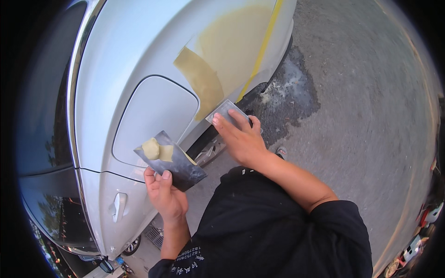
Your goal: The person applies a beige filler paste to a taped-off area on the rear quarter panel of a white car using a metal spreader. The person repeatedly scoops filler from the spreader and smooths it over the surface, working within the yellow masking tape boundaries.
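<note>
Clearly, the dark plate is pinched at its near-left edge by the left hand, thumb on its face and the other fingers curled beside and beneath — nearly closed, with only the plate's thickness between. It looks thin, light and fairly stiff; that bare edge is the place to hold, since the pale putty lump beyond the thumb tip seems soft, sticky and easily smeared. Its long axis slants from ahead-left of the thumb to the right and back toward the body. Ahead and to the right, the right hand has its fingers a little spread over a grey flat spreader; how the thumb grips is unclear. Probably light and flexible, it suits a hold well behind the front edge, which points ahead-left past the fingertips, near the tan patch — whether touching, I cannot tell.
</note>
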`<state>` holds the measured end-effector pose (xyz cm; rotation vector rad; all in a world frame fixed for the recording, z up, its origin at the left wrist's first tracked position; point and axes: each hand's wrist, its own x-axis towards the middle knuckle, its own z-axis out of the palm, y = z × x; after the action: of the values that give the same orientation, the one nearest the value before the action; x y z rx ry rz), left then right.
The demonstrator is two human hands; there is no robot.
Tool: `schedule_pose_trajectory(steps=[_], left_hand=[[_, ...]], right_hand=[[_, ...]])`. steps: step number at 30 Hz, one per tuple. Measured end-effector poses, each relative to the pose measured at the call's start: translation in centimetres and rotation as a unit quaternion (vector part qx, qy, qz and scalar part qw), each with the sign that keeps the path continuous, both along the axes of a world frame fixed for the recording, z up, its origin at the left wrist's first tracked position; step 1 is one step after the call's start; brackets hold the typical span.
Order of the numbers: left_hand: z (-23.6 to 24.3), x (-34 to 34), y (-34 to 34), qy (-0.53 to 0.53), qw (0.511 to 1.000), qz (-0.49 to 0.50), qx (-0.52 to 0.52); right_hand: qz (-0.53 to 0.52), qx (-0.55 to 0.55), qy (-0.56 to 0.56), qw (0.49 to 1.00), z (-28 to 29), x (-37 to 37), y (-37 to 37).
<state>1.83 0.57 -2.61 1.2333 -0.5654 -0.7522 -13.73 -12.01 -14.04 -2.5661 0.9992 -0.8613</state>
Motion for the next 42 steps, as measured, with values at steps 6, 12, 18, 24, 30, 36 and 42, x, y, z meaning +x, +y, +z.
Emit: schedule_pose_trajectory(steps=[6,12,18,24,30,36,42], left_hand=[[-0.3,-1.6,-1.7,-0.017,1.0,0.003,-0.019],[-0.1,-2.8,-2.4,-0.036,0.999,-0.004,-0.026],[-0.3,-3.1,-2.5,-0.063,0.997,0.023,-0.028],[0.6,-2.6,-2.1,-0.092,0.993,0.053,-0.051],[-0.2,-2.1,-1.1,-0.065,0.997,0.022,-0.041],[-0.8,-1.3,-0.3,-0.045,0.997,0.054,-0.016],[-1.4,-1.0,-0.1,-0.047,0.997,0.054,-0.003]], right_hand=[[0.028,0.038,-0.098,0.994,4.6,-3.7,0.1],[0.09,-0.017,-0.108,0.99,6.6,-3.8,0.8],[0.132,-0.015,-0.052,0.99,6.4,-4.0,1.2],[0.005,-0.075,-0.028,0.997,7.2,-3.7,-5.2],[-0.012,-0.16,0.028,0.987,8.7,-0.7,-8.9],[-0.004,-0.127,0.027,0.991,6.7,0.6,-7.4],[-0.007,-0.124,0.001,0.992,2.6,0.9,-5.4]])
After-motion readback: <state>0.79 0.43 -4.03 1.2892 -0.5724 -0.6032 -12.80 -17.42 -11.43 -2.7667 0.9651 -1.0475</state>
